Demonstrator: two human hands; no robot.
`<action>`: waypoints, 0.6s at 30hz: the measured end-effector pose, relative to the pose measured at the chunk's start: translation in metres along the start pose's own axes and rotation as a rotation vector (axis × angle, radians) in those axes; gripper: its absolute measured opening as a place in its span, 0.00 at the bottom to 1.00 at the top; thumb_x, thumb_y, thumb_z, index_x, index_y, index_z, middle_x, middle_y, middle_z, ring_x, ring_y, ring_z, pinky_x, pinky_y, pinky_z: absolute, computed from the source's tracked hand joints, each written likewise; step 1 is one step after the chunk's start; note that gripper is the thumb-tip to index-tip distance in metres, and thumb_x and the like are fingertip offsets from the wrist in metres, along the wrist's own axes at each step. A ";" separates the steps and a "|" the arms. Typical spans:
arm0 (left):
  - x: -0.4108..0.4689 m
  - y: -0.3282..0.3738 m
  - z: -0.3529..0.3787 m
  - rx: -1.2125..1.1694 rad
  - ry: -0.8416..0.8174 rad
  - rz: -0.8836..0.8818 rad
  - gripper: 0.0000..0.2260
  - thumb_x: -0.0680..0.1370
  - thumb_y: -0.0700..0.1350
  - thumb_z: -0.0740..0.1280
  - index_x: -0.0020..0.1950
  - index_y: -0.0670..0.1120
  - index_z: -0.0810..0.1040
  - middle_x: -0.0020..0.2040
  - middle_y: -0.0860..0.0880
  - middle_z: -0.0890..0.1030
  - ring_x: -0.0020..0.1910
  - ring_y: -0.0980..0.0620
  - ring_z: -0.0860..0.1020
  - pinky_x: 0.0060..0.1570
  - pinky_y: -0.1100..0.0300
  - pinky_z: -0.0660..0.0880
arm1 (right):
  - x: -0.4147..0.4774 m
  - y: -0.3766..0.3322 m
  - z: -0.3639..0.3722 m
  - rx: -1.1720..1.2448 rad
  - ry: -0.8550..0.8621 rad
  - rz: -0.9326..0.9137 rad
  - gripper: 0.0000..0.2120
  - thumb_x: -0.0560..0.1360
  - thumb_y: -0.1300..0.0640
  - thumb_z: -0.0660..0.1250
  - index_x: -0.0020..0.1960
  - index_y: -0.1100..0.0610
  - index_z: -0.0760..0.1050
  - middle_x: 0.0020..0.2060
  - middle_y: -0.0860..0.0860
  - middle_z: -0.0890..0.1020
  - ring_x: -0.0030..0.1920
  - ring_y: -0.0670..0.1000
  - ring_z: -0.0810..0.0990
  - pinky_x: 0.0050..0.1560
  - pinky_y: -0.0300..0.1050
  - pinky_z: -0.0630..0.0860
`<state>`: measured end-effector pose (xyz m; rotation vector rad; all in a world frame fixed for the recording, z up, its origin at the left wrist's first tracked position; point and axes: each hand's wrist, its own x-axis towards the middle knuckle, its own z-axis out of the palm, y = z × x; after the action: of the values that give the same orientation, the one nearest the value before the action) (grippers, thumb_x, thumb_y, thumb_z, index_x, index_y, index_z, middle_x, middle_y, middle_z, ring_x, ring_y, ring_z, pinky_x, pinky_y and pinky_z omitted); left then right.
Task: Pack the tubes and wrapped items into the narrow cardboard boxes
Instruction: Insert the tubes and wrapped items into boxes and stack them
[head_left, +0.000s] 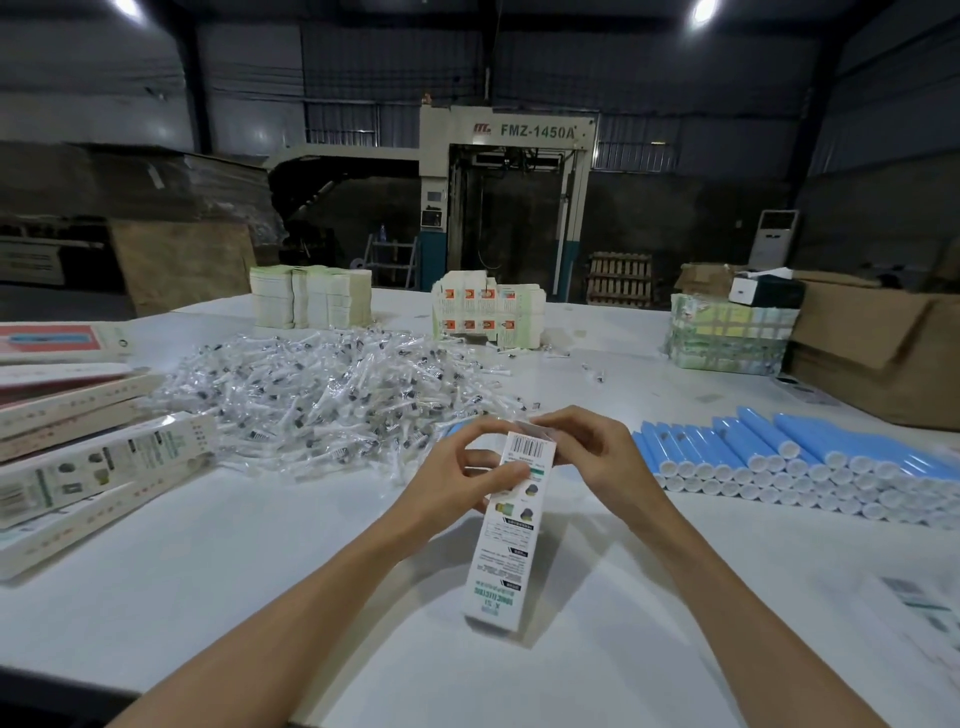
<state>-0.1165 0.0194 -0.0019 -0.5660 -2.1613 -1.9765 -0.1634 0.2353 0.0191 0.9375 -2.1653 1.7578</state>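
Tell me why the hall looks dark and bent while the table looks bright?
Head view: two ceiling lamps flare white, leaving the background dim; the white table bounces their light; the wide lens bows straight lines near the borders; the printed sheets at lower right smear, while the narrow box reads sharp.
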 end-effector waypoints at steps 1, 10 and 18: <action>0.000 0.000 0.000 0.000 0.001 0.005 0.17 0.80 0.47 0.77 0.66 0.56 0.78 0.53 0.45 0.90 0.51 0.43 0.89 0.43 0.50 0.86 | 0.000 -0.001 0.000 0.068 -0.009 0.027 0.10 0.85 0.63 0.64 0.59 0.60 0.83 0.51 0.56 0.88 0.52 0.58 0.87 0.53 0.49 0.84; 0.004 0.001 0.004 -0.019 -0.014 0.036 0.17 0.81 0.43 0.76 0.64 0.50 0.71 0.53 0.39 0.89 0.50 0.34 0.88 0.46 0.38 0.83 | 0.002 -0.007 0.011 0.456 0.033 0.258 0.08 0.81 0.60 0.71 0.53 0.63 0.85 0.52 0.64 0.86 0.50 0.56 0.85 0.51 0.45 0.82; 0.005 -0.001 0.004 -0.013 -0.057 0.043 0.23 0.78 0.43 0.79 0.64 0.57 0.71 0.53 0.41 0.89 0.49 0.39 0.89 0.40 0.52 0.84 | 0.003 -0.009 0.012 0.378 0.117 0.247 0.07 0.79 0.60 0.73 0.52 0.64 0.87 0.49 0.62 0.87 0.49 0.58 0.87 0.52 0.46 0.83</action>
<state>-0.1205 0.0236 -0.0013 -0.6725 -2.1513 -1.9773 -0.1574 0.2225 0.0250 0.6356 -1.9831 2.3332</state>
